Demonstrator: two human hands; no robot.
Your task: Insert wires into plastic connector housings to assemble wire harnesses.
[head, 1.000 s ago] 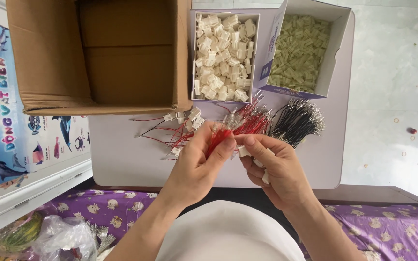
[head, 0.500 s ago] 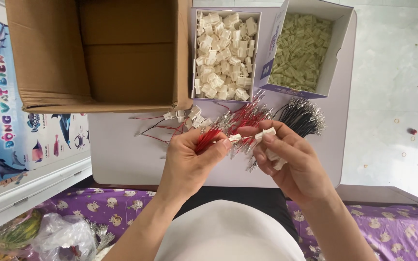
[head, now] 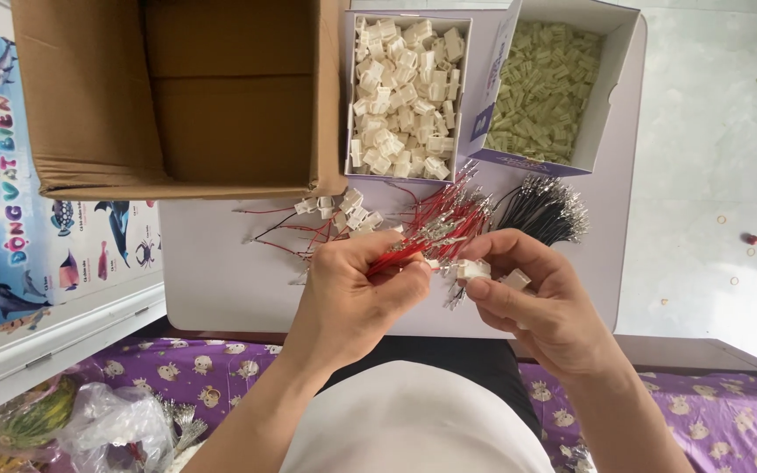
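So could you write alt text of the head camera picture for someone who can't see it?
Seen from above, a person's left hand pinches a red wire while the right hand holds small white connectors over a pale board. Behind lie red wires, black wires, two boxes of connectors and a cardboard box.

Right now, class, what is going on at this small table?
A person seated at a white table pinches a bunch of red wires in the left hand, while the right hand holds small white plastic connectors against the wire ends. More red wires and black wires lie just beyond, in front of a box of white connectors, a box of pale green connectors and an open cardboard box.
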